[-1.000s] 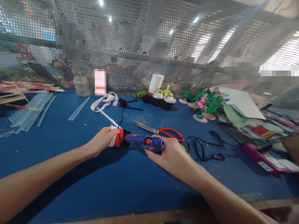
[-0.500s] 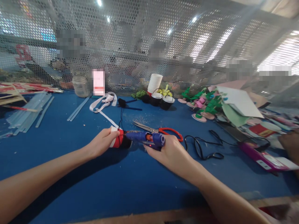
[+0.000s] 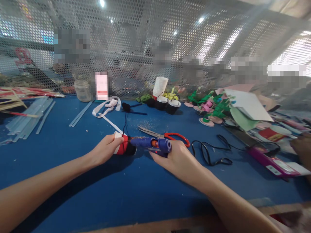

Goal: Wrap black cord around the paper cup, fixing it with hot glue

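My left hand [image 3: 107, 147] is closed around a small paper cup [image 3: 120, 149] in white, red and black, tipped on its side just above the blue table [image 3: 145, 191]. Black yarn [image 3: 125, 121] runs from the cup to a dark bundle behind it, and a white ribbon [image 3: 111, 122] trails up to the cup's rim. In my right hand [image 3: 178, 158] is a blue glue gun [image 3: 148, 143], its nozzle end at the cup's dark part; whether it touches I cannot tell. Red-handled scissors [image 3: 167, 136] lie open just behind the gun.
Clear glue sticks [image 3: 29, 116] lie at left, near a jar [image 3: 83, 90] and a lit phone [image 3: 101, 85]. Farther back stand two small black-and-white buckets [image 3: 173, 106] and stacked white cups [image 3: 160, 86]. A black cable [image 3: 211, 152] reaches a purple power strip [image 3: 269, 161] at right, beside another person's hand.
Both hands, the cup and the glue gun keep nearly the same position. The whole view has shifted only slightly.
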Demonstrator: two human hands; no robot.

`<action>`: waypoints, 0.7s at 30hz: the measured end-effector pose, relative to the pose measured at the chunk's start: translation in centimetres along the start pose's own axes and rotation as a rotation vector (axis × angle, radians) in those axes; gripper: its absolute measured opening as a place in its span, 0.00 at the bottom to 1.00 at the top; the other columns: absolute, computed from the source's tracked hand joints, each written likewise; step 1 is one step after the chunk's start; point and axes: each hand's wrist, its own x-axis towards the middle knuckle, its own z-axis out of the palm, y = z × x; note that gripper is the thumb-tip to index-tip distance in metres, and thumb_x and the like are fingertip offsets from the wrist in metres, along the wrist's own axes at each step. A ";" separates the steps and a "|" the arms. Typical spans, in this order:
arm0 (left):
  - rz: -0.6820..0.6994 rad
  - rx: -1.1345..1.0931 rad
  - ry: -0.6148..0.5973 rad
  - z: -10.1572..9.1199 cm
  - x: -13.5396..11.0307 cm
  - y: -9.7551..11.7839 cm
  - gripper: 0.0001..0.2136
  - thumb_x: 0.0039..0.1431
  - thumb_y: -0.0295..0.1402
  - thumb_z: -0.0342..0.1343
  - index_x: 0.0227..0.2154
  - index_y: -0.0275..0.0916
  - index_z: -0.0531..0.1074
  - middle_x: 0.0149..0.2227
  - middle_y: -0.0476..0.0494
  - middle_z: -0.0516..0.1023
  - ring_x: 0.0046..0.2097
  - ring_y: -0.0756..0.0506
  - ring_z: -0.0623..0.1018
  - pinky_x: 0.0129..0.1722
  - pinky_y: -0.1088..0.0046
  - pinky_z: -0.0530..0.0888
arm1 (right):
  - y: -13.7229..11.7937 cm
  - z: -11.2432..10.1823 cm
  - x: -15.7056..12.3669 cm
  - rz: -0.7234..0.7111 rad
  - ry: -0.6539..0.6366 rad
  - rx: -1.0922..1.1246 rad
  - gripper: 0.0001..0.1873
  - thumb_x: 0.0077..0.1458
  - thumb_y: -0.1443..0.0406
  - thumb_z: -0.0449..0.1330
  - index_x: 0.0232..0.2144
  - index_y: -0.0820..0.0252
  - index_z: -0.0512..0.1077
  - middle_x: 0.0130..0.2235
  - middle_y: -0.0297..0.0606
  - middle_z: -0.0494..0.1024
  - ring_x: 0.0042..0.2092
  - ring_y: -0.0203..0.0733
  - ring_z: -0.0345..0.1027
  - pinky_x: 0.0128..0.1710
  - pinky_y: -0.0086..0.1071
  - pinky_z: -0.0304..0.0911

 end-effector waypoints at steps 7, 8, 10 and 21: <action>0.021 -0.002 -0.022 0.0 0.0 0.0 0.12 0.45 0.37 0.45 0.21 0.35 0.68 0.17 0.51 0.65 0.20 0.51 0.62 0.20 0.76 0.57 | 0.2 0.0 -0.3 0.009 -0.055 0.027 0.06 0.42 0.67 0.52 0.17 0.63 0.62 0.16 0.28 0.59 0.18 0.28 0.48 0.15 0.22 0.48; 0.020 0.016 -0.017 0.0 0.0 0.0 0.12 0.45 0.37 0.44 0.20 0.35 0.67 0.17 0.51 0.64 0.20 0.51 0.61 0.20 0.76 0.56 | 0.2 0.0 -0.2 0.009 -0.035 0.019 0.06 0.43 0.67 0.52 0.18 0.63 0.63 0.16 0.28 0.60 0.18 0.28 0.49 0.16 0.22 0.49; 0.025 0.065 -0.009 0.1 -0.2 0.2 0.11 0.46 0.37 0.43 0.18 0.36 0.65 0.16 0.53 0.61 0.20 0.52 0.59 0.20 0.77 0.54 | 0.3 0.0 0.0 0.008 0.004 0.006 0.06 0.43 0.67 0.52 0.18 0.63 0.63 0.16 0.29 0.61 0.19 0.29 0.51 0.17 0.23 0.51; 0.074 0.161 -0.020 0.1 -0.5 0.5 0.11 0.48 0.37 0.42 0.15 0.38 0.55 0.17 0.54 0.53 0.21 0.53 0.54 0.20 0.77 0.52 | 0.6 -0.2 0.6 -0.008 0.040 -0.002 0.08 0.42 0.67 0.53 0.15 0.62 0.61 0.15 0.28 0.59 0.18 0.28 0.50 0.16 0.22 0.50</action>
